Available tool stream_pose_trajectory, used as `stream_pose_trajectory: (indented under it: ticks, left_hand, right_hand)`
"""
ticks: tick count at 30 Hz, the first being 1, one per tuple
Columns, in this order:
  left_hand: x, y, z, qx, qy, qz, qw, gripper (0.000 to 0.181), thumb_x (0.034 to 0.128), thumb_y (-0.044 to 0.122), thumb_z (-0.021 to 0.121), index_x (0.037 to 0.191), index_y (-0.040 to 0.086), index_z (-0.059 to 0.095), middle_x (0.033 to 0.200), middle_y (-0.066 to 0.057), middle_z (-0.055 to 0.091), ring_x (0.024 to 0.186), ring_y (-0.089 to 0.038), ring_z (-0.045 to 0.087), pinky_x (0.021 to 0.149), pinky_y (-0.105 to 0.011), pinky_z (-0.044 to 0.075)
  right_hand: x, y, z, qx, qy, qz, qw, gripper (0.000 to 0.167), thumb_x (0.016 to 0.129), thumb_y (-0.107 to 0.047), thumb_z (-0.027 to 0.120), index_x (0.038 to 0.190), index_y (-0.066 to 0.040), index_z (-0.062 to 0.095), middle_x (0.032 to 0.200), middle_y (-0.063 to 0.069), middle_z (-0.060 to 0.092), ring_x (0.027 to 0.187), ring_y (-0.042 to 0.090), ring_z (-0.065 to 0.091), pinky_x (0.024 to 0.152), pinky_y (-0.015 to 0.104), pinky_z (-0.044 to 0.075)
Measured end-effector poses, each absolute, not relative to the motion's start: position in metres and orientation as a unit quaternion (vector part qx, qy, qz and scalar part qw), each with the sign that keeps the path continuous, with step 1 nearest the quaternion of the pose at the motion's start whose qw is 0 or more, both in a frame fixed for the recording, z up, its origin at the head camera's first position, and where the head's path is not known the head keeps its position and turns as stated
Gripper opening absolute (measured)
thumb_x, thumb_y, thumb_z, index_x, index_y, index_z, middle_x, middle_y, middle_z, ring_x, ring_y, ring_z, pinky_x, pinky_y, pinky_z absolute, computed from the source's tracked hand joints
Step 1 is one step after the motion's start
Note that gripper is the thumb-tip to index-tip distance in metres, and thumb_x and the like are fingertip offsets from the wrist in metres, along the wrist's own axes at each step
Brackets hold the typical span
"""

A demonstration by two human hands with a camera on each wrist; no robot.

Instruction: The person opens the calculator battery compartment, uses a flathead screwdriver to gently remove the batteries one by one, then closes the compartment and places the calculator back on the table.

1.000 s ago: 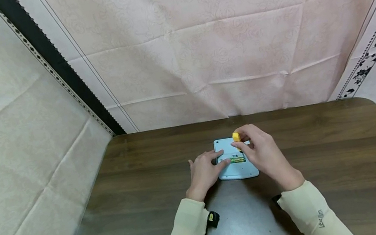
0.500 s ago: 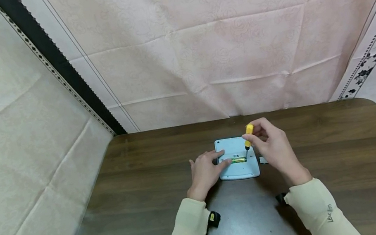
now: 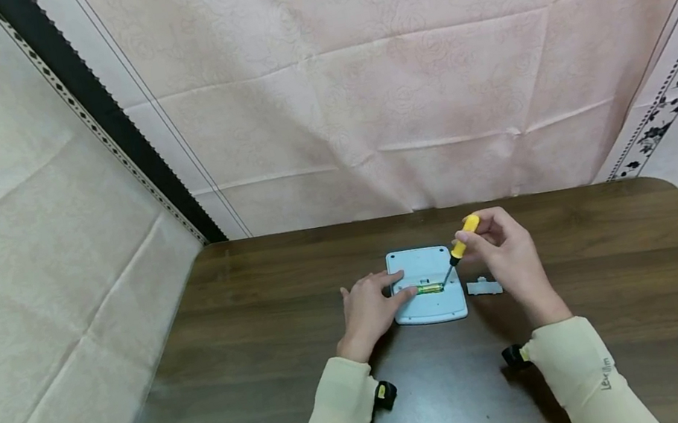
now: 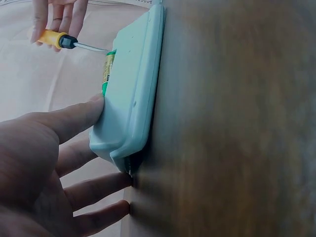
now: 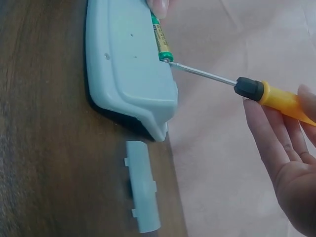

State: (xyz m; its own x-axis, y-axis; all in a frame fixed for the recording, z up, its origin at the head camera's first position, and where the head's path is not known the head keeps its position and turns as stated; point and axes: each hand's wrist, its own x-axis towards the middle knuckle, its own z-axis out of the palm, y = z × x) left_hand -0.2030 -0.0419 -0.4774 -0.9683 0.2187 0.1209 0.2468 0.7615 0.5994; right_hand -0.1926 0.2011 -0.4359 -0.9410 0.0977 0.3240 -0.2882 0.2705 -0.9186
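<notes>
A light blue device (image 3: 430, 310) lies on the table with a green battery (image 3: 430, 288) in its slot. My left hand (image 3: 370, 310) rests on its left side, thumb and index finger on the casing; in the left wrist view the thumb touches near one battery end and the other fingers reach past the edge. My right hand (image 3: 511, 259) pinches the yellow handle of a screwdriver (image 3: 466, 234), tilted. Its metal tip meets the battery's right end, as the right wrist view shows at the battery (image 5: 161, 42). A small blue cover (image 3: 485, 287) lies right of the device.
The brown wooden table (image 3: 259, 377) stretches to both sides and toward me. Pale cloth (image 3: 397, 80) hangs behind its far edge, with more cloth at the left and right.
My right hand has moved to the right and tilted the screwdriver over, its tip now at the battery end. The small cover has come into view. My left hand has stayed in place.
</notes>
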Motion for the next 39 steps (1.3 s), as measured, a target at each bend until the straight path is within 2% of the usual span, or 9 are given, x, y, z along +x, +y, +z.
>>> stream_pose_trajectory:
  ticks: [8, 12, 17, 20, 22, 26, 32, 34, 39]
  left_hand:
    - [-0.203, -0.042, -0.479, -0.122, -0.938, -0.325, 0.024, 0.042, 0.0987, 0.043, 0.077, 0.136, 0.023, 0.076, 0.143, -0.009, 0.067, 0.142, -0.035, 0.054, 0.113, -0.082, 0.019]
    - [-0.203, -0.041, -0.478, -0.121, -0.937, -0.327, 0.024, 0.042, 0.0984, 0.043, 0.077, 0.135, 0.022, 0.076, 0.143, -0.009, 0.067, 0.142, -0.036, 0.054, 0.113, -0.082, 0.019]
    - [-0.202, -0.041, -0.476, -0.119, -0.936, -0.330, 0.022, 0.043, 0.0985, 0.043, 0.077, 0.135, 0.021, 0.076, 0.143, -0.009, 0.067, 0.142, -0.036, 0.054, 0.113, -0.082, 0.019]
    - [-0.203, -0.041, -0.475, -0.122, -0.937, -0.327, 0.024, 0.043, 0.0987, 0.044, 0.077, 0.136, 0.022, 0.076, 0.143, -0.009, 0.067, 0.142, -0.036, 0.054, 0.113, -0.082, 0.019]
    - [-0.204, -0.041, -0.476, -0.125, -0.937, -0.325, 0.028, 0.043, 0.0988, 0.044, 0.077, 0.135, 0.022, 0.076, 0.142, -0.009, 0.068, 0.141, -0.036, 0.054, 0.112, -0.083, 0.019]
    - [-0.204, -0.041, -0.476, -0.130, -0.936, -0.325, 0.035, 0.043, 0.0983, 0.044, 0.077, 0.135, 0.021, 0.076, 0.140, -0.009, 0.068, 0.140, -0.037, 0.056, 0.110, -0.084, 0.020]
    - [-0.204, -0.041, -0.478, -0.132, -0.936, -0.325, 0.039, 0.043, 0.0980, 0.044, 0.078, 0.134, 0.020, 0.077, 0.140, -0.009, 0.069, 0.139, -0.038, 0.057, 0.110, -0.085, 0.020]
    - [-0.203, -0.041, -0.478, -0.129, -0.935, -0.327, 0.037, 0.043, 0.0980, 0.043, 0.078, 0.134, 0.020, 0.077, 0.140, -0.009, 0.069, 0.139, -0.037, 0.056, 0.110, -0.085, 0.020]
    - [-0.203, -0.041, -0.478, -0.123, -0.935, -0.331, 0.030, 0.042, 0.0982, 0.043, 0.078, 0.134, 0.021, 0.077, 0.142, -0.009, 0.068, 0.141, -0.037, 0.055, 0.112, -0.083, 0.019]
  right_hand:
    - [-0.194, 0.207, -0.440, 0.046, -0.751, 0.644, 0.138, 0.041, 0.101, -0.010, 0.076, 0.133, 0.004, 0.055, 0.110, 0.019, 0.064, 0.093, 0.012, 0.075, 0.080, 0.038, 0.062]
    - [-0.191, 0.205, -0.435, 0.060, -0.765, 0.625, 0.147, 0.040, 0.100, -0.010, 0.076, 0.132, 0.005, 0.056, 0.109, 0.019, 0.066, 0.091, 0.014, 0.075, 0.079, 0.037, 0.063]
    - [-0.184, 0.192, -0.423, 0.109, -0.812, 0.543, 0.183, 0.032, 0.098, -0.006, 0.078, 0.124, 0.001, 0.061, 0.103, 0.013, 0.068, 0.085, 0.023, 0.071, 0.076, 0.024, 0.061]
    - [-0.180, 0.179, -0.418, 0.145, -0.840, 0.477, 0.215, 0.030, 0.095, -0.004, 0.080, 0.120, -0.002, 0.064, 0.101, 0.009, 0.068, 0.086, 0.023, 0.069, 0.076, 0.016, 0.057]
    - [-0.179, 0.171, -0.418, 0.169, -0.852, 0.434, 0.238, 0.030, 0.094, -0.002, 0.081, 0.119, -0.002, 0.065, 0.103, 0.007, 0.068, 0.089, 0.021, 0.068, 0.076, 0.019, 0.057]
    - [-0.176, 0.156, -0.419, 0.199, -0.859, 0.390, 0.264, 0.032, 0.091, -0.001, 0.083, 0.118, -0.001, 0.067, 0.105, 0.008, 0.066, 0.092, 0.022, 0.069, 0.073, 0.033, 0.062]
    - [-0.176, 0.152, -0.422, 0.187, -0.861, 0.395, 0.261, 0.033, 0.091, -0.002, 0.084, 0.118, -0.001, 0.067, 0.106, 0.010, 0.066, 0.092, 0.024, 0.069, 0.074, 0.042, 0.063]
    - [-0.177, 0.155, -0.421, 0.173, -0.860, 0.409, 0.250, 0.032, 0.092, -0.003, 0.084, 0.119, -0.001, 0.066, 0.107, 0.010, 0.067, 0.093, 0.024, 0.068, 0.077, 0.038, 0.063]
    - [-0.182, 0.169, -0.424, 0.118, -0.845, 0.473, 0.219, 0.031, 0.095, -0.006, 0.081, 0.121, -0.003, 0.064, 0.103, 0.010, 0.067, 0.090, 0.025, 0.067, 0.077, 0.017, 0.056]
